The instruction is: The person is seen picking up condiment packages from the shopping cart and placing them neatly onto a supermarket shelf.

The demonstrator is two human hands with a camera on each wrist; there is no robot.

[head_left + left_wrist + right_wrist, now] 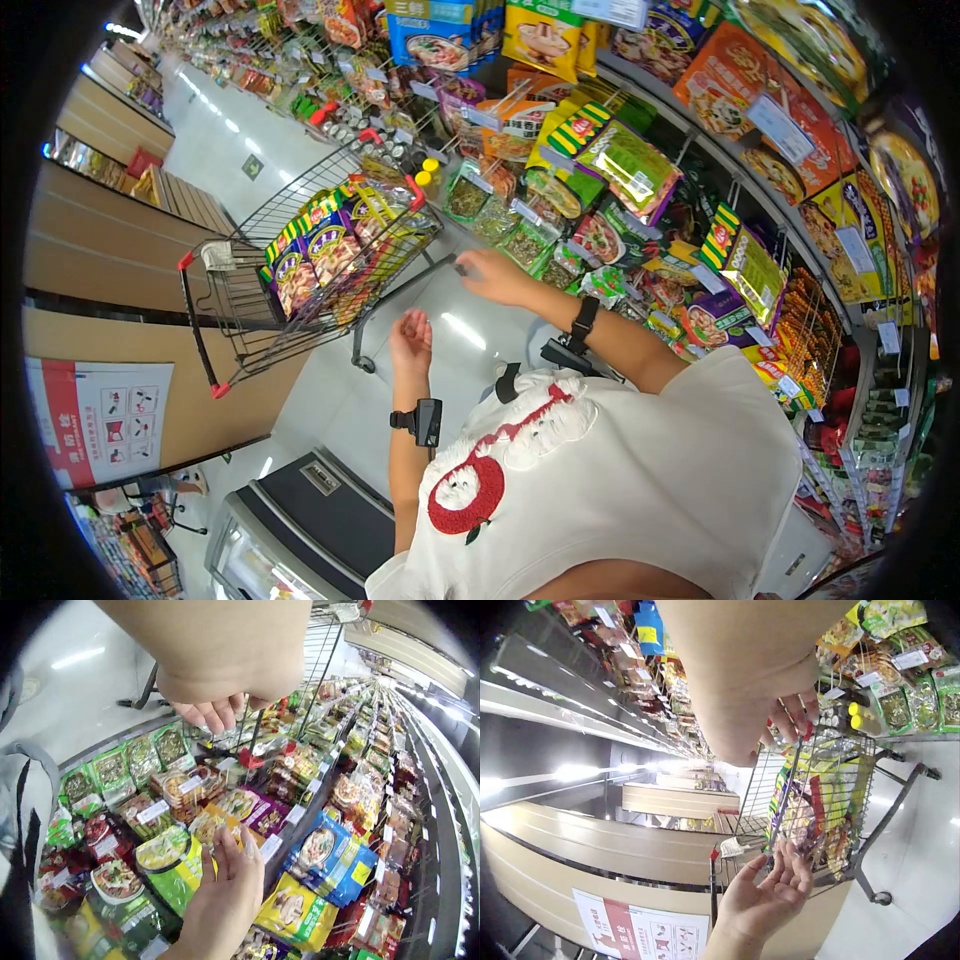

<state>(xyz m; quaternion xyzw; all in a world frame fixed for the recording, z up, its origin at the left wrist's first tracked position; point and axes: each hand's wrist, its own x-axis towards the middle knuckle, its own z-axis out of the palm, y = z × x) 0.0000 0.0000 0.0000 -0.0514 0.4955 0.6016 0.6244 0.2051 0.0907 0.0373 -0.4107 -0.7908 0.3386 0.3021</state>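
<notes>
Metal cart point(199, 324), beyond both hands point(411, 345) point(495, 278)

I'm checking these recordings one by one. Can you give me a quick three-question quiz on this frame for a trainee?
1. Multiple choice: what colour are the corner pieces on the handle of the shopping cart?
A) blue
B) red
C) green

2. True or false: the shopping cart is empty.

3. Short answer: what do the left hand and the right hand hold?

Key:
1. B, red.
2. False; packaged bags lie inside it.
3. Nothing; both are empty.
</notes>
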